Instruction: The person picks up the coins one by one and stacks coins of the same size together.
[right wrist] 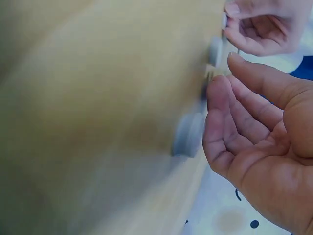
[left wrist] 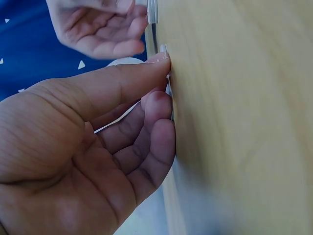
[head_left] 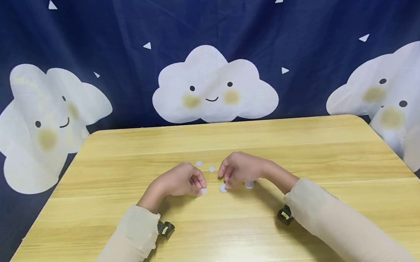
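Note:
Thumb and index finger of my left hand [head_left: 184, 179] pinch the edge of a small white disc [head_left: 204, 191] at the tabletop. In the left wrist view the thumb hides most of it. My right hand [head_left: 241, 167] hovers low over the table, fingers loosely bent, with thumb and fingertips apart in the right wrist view. Close below its fingertips lies another white disc [head_left: 223, 188]. A short stack of pale discs [right wrist: 190, 134] stands beside that hand, partly hidden by it in the head view. A small dark thing [right wrist: 205, 89] shows by the index fingertip, too blurred to identify.
Farther back on the wooden table [head_left: 228, 239] lie two more white discs, one left [head_left: 199, 163] and one nearer the middle [head_left: 211, 169]. A dark blue curtain [head_left: 189, 9] with smiling clouds hangs behind the table's far edge. Each wrist carries a small black camera.

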A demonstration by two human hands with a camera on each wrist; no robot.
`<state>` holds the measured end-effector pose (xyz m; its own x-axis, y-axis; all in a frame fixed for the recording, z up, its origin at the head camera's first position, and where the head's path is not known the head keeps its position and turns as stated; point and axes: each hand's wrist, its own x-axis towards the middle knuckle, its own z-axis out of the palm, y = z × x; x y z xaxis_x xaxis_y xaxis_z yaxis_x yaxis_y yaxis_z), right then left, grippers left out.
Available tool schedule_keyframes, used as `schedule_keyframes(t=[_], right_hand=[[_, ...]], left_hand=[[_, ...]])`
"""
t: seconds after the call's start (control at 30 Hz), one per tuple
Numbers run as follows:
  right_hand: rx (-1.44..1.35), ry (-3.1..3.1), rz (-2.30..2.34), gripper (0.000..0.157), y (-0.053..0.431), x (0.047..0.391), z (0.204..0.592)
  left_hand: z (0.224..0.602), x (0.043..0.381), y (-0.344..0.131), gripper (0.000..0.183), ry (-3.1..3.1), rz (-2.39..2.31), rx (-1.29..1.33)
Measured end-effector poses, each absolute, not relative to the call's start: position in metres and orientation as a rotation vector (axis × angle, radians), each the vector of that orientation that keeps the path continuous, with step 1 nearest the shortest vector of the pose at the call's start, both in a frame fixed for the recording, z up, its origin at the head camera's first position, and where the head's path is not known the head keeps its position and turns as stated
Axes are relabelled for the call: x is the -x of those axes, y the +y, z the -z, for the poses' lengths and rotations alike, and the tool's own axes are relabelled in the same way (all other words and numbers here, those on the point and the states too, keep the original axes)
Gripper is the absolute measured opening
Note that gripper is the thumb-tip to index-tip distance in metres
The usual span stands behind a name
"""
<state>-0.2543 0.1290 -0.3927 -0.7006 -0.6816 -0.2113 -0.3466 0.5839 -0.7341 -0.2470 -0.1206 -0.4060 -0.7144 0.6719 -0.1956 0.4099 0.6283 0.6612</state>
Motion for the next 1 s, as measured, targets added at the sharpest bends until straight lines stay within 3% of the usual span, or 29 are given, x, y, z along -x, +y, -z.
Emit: schedule_keyframes(t=[0.43,1.0], right_hand=[[0.754,2.485,0.938,0.018,0.118,0.287,0.399],[0.713,2.516,0.901,0.012,0.055,0.300,0.414]], left_hand=[[0.407,0.250,-0.117,0.011,2.402,-0.840,-0.864],[0.414,0.243,-0.162,0.012,2.430,-0.863,-0.883]])
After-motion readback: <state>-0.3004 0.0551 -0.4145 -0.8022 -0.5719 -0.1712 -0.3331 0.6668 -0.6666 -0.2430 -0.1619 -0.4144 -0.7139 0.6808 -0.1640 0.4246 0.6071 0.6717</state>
